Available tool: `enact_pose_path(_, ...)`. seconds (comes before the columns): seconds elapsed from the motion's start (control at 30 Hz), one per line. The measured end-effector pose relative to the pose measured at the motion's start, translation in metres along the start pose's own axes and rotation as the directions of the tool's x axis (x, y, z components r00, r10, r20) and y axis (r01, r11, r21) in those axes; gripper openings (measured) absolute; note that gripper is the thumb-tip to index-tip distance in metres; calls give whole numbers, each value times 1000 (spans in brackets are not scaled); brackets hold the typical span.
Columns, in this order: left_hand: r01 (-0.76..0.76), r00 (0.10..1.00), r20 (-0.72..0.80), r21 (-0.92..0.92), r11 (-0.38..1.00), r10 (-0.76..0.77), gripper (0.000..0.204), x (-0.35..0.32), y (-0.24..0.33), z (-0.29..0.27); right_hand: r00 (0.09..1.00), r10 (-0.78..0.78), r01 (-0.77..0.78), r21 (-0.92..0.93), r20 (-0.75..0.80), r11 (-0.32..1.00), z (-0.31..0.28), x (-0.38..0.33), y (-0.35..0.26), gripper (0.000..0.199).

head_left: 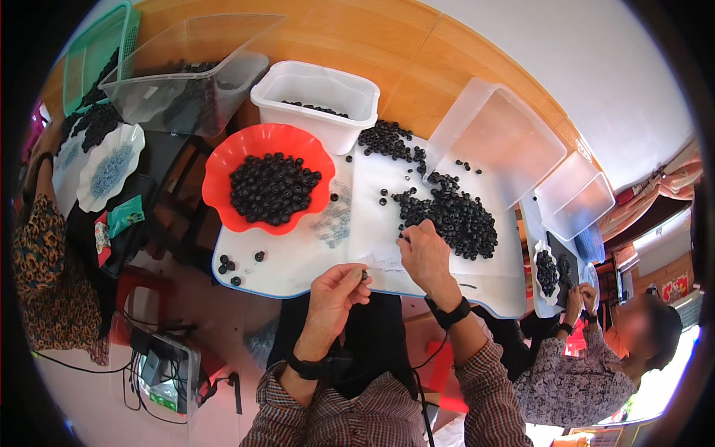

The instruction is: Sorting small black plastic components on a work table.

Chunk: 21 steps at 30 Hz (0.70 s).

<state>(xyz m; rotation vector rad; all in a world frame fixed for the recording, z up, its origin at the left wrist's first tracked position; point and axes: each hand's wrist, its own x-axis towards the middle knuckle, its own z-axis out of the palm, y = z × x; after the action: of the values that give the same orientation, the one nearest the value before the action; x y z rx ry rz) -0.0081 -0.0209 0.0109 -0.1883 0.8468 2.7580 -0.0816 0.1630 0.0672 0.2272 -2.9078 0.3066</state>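
Note:
My left hand (337, 299) is closed in a pinch over the table's front edge, with a small black round piece (364, 275) at its fingertips. To its right, my right hand (426, 257) reaches to the near side of a loose pile of black round pieces (454, 216). Its fingers are pressed together, and what they hold is too small to make out. A red scalloped bowl (216, 175) on the left of the white table (372, 194) contains many more such pieces. Several loose ones (226, 264) lie at the table's front left corner.
Behind the bowl stands a white tub (316, 123) with black pieces inside. A clear plastic bin (495, 138) is tilted at the back right. People work on both sides: a patterned sleeve (37, 253) at left, a person (577, 372) at right. Another clear bin (175, 86) stands back left.

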Motion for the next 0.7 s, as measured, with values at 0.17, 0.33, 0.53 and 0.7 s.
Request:
enact_pose_path(0.17, 13, 1000, -6, 8, 1000, -13, 22, 1, -3, -1, 999, 28, -29, -44, -35, 999, 8, 7, 6, 14)
enact_pose_path(0.33, -2, 1000, 7, 24, 1000, 2, 22, 1, -4, -2, 998, -35, 31, -96, -48, 995, 15, 10, 2, 12)
enact_pose_path(0.53, -6, 1000, 8, 2, 1000, 6, 21, 2, -4, -4, 995, -48, 55, 81, -89, 995, 10, 0, -4, 9)
enact_pose_path(0.7, 2, 1000, -3, 18, 1000, -2, 20, 2, -4, -2, 986, -68, 118, 360, -150, 926, 9, -11, -9, 9)
